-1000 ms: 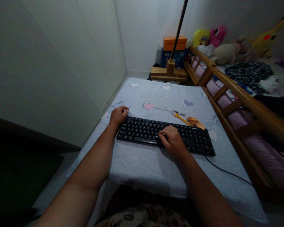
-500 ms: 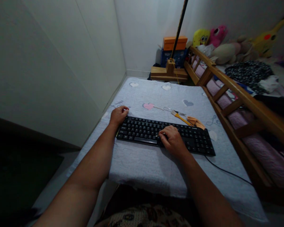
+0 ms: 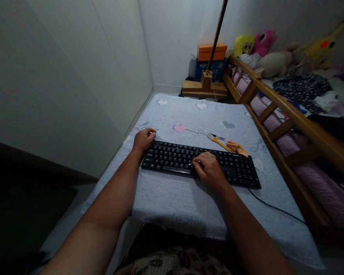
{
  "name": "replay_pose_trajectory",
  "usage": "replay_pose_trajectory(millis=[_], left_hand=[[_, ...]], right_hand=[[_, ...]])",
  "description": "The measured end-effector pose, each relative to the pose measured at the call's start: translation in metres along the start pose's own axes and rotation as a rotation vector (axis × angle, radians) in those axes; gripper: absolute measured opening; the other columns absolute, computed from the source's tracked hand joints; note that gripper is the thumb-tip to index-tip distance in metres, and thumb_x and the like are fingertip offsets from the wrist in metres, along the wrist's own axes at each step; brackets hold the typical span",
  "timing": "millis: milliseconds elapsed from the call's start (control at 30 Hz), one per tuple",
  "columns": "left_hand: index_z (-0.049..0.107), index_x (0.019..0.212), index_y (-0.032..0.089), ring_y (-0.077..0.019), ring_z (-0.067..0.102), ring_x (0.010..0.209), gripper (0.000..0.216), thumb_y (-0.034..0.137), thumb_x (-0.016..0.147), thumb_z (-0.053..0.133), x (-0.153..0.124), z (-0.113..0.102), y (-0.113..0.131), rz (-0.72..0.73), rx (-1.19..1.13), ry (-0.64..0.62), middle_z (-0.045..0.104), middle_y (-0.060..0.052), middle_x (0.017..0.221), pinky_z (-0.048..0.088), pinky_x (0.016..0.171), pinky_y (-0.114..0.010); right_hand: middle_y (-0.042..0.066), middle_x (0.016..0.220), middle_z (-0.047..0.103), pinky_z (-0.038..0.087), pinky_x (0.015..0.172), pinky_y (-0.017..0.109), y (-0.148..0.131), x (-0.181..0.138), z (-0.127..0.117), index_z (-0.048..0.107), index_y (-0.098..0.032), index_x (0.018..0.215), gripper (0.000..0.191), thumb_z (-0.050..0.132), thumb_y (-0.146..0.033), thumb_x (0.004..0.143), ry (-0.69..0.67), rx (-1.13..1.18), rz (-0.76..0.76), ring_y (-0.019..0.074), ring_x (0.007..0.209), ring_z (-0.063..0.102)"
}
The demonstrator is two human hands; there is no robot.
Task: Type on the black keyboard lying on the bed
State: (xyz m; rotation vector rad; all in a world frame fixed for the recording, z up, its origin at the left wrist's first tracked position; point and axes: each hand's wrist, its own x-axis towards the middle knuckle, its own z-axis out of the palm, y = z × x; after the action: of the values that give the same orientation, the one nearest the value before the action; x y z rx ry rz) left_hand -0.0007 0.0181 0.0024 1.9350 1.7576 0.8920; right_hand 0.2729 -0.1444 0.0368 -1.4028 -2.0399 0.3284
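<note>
A black keyboard [image 3: 172, 154] lies across the cloth-covered table. My right hand [image 3: 208, 168] is over its middle, fingers pinched round a thin white stick that looks like a cotton swab [image 3: 190, 164]; the white tip touches or hovers just over the keys, I cannot tell which. At the keyboard's upper left corner rests my left hand [image 3: 144, 140], its fingers curled and pressed together; whatever they may hold is hidden. Behind the keyboard lie a yellow-handled brush [image 3: 219, 143], a thin white stick [image 3: 192, 130], tweezers-like metal tools [image 3: 218, 136] and a crumpled orange-tan cloth [image 3: 237, 148].
A pale blue cloth with hearts [image 3: 172, 198] covers the table. The keyboard's cable [image 3: 275, 208] runs off to the right. A wooden bed rail [image 3: 292, 109] borders the right side, a pale panel [image 3: 74, 95] the left. Boxes [image 3: 212, 52] and a wooden stand [image 3: 205, 88] are at the back.
</note>
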Motion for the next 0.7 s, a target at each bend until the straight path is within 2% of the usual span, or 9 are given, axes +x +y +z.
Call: replay_pose_trajectory(millis=[700], left_hand=[[0.072, 0.091, 0.015, -0.0146, 0.051, 0.06, 0.036, 0.039, 0.077, 0.049, -0.0008, -0.0013, 0.0027, 0.007, -0.016, -0.001, 0.056, -0.001, 0.062, 0.034, 0.059, -0.026]], right_hand=[[0.006, 0.082, 0.065, 0.039, 0.082, 0.038, -0.0003, 0.0011, 0.001, 0.064, -0.018, 0.081, 0.013, 0.054, -0.017, 0.088, 0.01, -0.014, 0.002, 0.0218, 0.085, 0.054]])
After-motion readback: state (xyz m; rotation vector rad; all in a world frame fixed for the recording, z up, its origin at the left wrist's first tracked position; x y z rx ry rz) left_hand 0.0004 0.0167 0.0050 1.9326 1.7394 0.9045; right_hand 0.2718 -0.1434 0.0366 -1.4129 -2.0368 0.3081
